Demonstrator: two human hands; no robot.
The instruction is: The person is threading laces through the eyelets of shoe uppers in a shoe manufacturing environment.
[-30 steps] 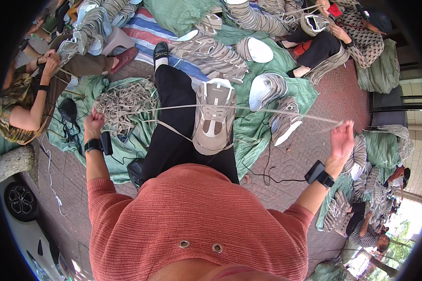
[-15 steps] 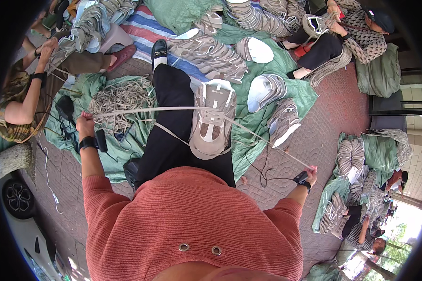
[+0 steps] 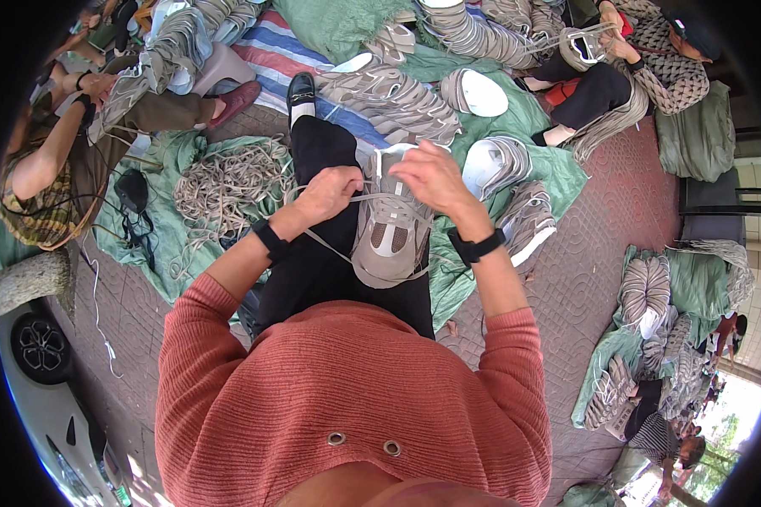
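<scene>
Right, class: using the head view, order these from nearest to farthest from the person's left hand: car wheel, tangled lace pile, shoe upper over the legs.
From the left hand:
1. Shoe upper, just to its right.
2. Lace pile, to its left.
3. Car wheel, far left and lower in the picture.

Bright daylight, glare lower right

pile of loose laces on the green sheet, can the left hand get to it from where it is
Probably yes: the pile of loose laces lies to the left of the left hand, with nothing bulky visible between them. The hand is busy beside the shoe, so may need to leave off first.
</scene>
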